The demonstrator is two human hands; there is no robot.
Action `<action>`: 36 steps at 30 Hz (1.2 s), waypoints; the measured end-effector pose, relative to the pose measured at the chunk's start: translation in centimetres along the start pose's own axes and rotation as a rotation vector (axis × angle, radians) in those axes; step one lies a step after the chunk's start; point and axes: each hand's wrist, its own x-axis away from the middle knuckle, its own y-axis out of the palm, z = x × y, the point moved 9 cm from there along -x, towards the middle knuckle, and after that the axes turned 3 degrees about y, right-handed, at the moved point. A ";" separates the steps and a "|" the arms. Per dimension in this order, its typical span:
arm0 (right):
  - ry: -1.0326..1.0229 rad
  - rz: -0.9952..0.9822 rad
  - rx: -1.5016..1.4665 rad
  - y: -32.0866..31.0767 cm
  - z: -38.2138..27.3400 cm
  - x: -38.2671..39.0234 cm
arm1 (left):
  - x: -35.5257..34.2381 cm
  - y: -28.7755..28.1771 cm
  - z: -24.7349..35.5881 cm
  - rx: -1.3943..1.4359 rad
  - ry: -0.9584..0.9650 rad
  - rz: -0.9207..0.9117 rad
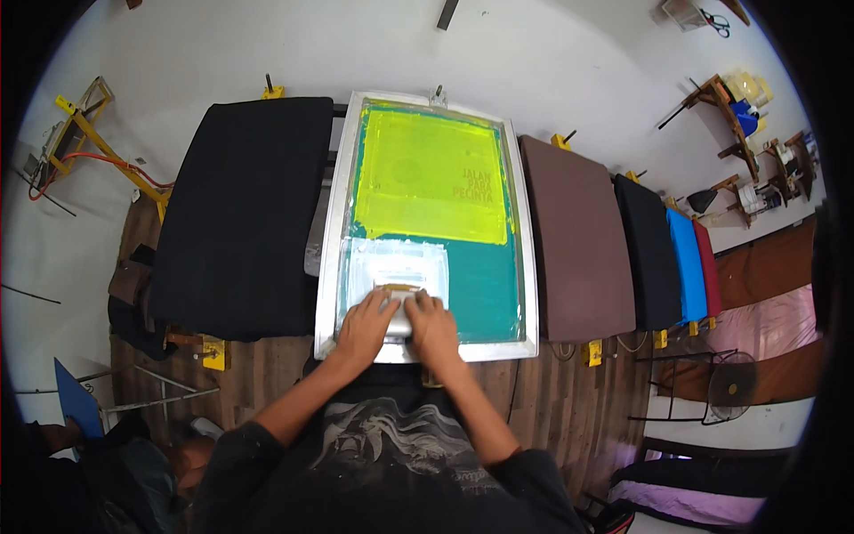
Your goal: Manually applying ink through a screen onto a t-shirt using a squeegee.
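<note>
A screen-printing frame (533,294) with a pale metal rim lies in front of me. Bright yellow-green ink (427,151) coats the far part of its green mesh (485,294). White ink (431,260) covers a smaller patch at the near left. Over that patch, my left hand (363,325) and my right hand (433,327) are closed side by side on a short squeegee (399,322). Its blade edge is hidden from me.
Left of the frame is a platen with black cloth (249,214); to the right, brown (578,240), black (647,254), blue (687,265) and red ones follow. Yellow clamps (213,352) jut out below. A person (142,472) sits at lower left; a fan (732,389) stands right.
</note>
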 end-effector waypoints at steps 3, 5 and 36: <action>-0.076 -0.010 -0.082 -1.3 -0.4 -1.9 | -1.7 -0.9 -0.5 0.012 -0.161 -0.139; 0.044 -0.201 -0.161 -1.7 0.6 -5.1 | -4.9 -1.3 -1.5 0.008 -0.248 -0.346; 0.053 -0.136 -0.184 -4.1 -0.6 -5.3 | -4.8 -3.1 -0.9 0.168 -0.170 -0.156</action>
